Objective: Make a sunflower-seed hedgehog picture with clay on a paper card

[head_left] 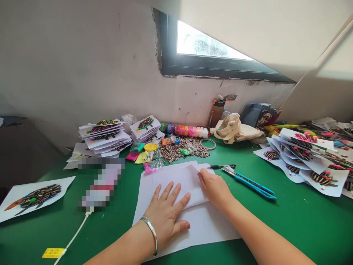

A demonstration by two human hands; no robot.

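White paper sheets (204, 228) lie stacked on the green table before me. On top is a folded sheet of paper (168, 176), its front edge crossing the stack. My left hand (168, 213), with a silver bangle at the wrist, presses down with fingers spread, partly on the folded sheet. Thumb and fingers of my right hand (215, 184) are closed on the folded sheet's right side near its upper corner. Just beyond that hand lies a black pen (222, 166). A blue utility knife (249, 183) rests to its right.
Sunflower seeds (176, 149), clay packets (146, 157) and a tape roll (208, 144) lie behind the paper. Stacks of seed pictures stand left (107, 141) and right (303, 154). A bottle (216, 113) and cloth bag (231, 129) are by the wall. A white cable (75, 235) runs at left.
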